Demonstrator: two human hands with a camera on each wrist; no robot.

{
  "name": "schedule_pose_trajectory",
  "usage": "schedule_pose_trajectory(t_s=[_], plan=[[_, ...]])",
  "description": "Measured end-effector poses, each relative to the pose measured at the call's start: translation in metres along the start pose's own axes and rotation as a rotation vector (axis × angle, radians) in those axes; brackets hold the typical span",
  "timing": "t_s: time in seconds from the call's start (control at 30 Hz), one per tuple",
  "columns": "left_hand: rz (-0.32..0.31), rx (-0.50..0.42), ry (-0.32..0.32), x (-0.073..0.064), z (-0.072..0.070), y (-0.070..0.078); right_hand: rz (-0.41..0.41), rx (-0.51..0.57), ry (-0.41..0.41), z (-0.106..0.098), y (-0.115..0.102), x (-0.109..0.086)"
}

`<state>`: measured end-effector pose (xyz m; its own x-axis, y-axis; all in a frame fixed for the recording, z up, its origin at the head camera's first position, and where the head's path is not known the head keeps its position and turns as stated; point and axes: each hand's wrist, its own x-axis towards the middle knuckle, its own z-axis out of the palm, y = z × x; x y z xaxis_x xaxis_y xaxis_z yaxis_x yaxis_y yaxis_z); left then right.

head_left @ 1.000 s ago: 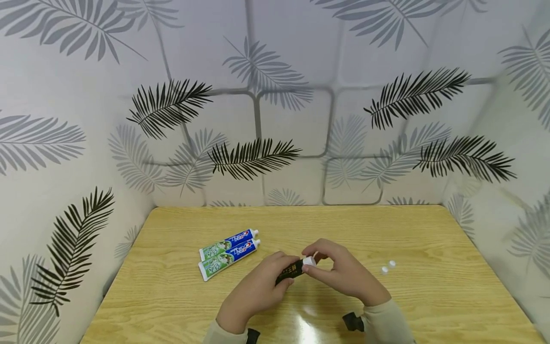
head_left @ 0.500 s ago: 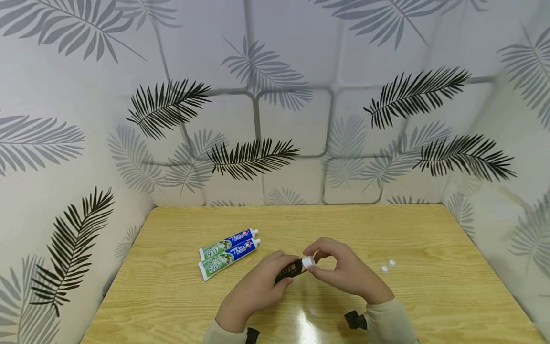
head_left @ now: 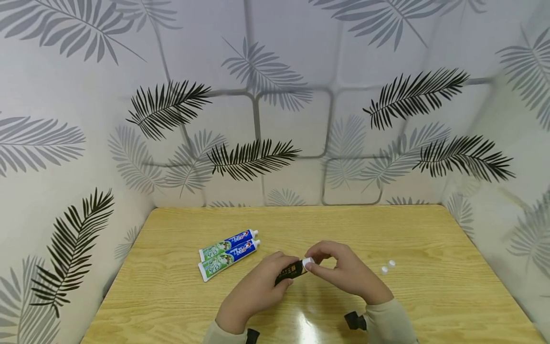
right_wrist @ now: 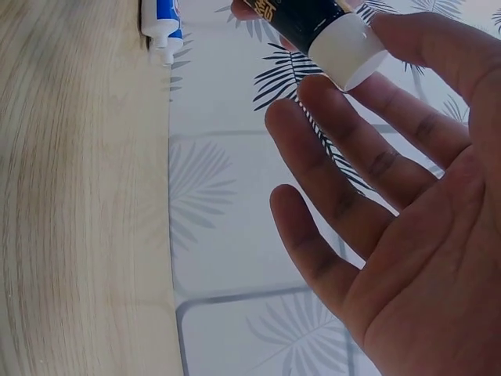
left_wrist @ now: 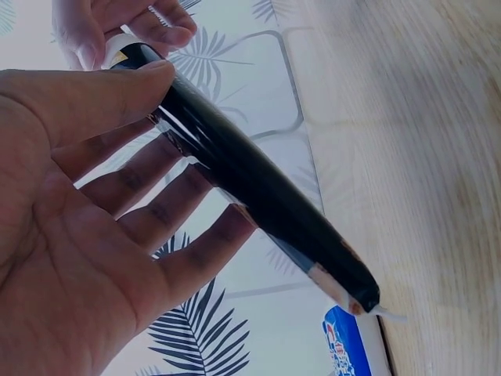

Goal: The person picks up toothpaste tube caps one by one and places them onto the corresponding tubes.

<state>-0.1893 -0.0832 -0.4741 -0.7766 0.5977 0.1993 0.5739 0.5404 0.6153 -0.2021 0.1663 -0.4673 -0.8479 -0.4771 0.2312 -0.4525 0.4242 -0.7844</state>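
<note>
A black toothpaste tube (head_left: 289,272) with gold lettering is held over the table, its white cap (head_left: 307,263) toward the right. My left hand (head_left: 262,286) grips the tube's body between thumb and fingers; in the left wrist view the dark tube (left_wrist: 258,180) slants down to its flat end. My right hand (head_left: 343,272) pinches the white cap with thumb and index finger. In the right wrist view the cap (right_wrist: 348,51) sits on the tube's end, and the other fingers are spread apart below it.
Two blue-and-green toothpaste tubes (head_left: 229,259) without caps lie side by side left of the hands. Two small white caps (head_left: 388,267) lie on the wooden table (head_left: 429,306) at the right. A leaf-patterned wall covering (head_left: 292,181) stands behind the table.
The right fingers have shifted slightly around the white cap, and the thumb now lies more across it. The left hand and the tube stay nearly in place.
</note>
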Motion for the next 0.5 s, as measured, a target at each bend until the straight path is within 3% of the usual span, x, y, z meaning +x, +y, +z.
schedule_pose_trajectory(t_s=[0.23,0.5], plan=[[0.009,0.002,0.009,-0.0002,-0.0008,0.0036,0.064,0.001,0.000,-0.0002,-0.0020,0.0000],[-0.023,-0.016,-0.014,0.0010,-0.0020,0.0057,0.096,-0.037,0.009,-0.0017,-0.0008,0.0011]])
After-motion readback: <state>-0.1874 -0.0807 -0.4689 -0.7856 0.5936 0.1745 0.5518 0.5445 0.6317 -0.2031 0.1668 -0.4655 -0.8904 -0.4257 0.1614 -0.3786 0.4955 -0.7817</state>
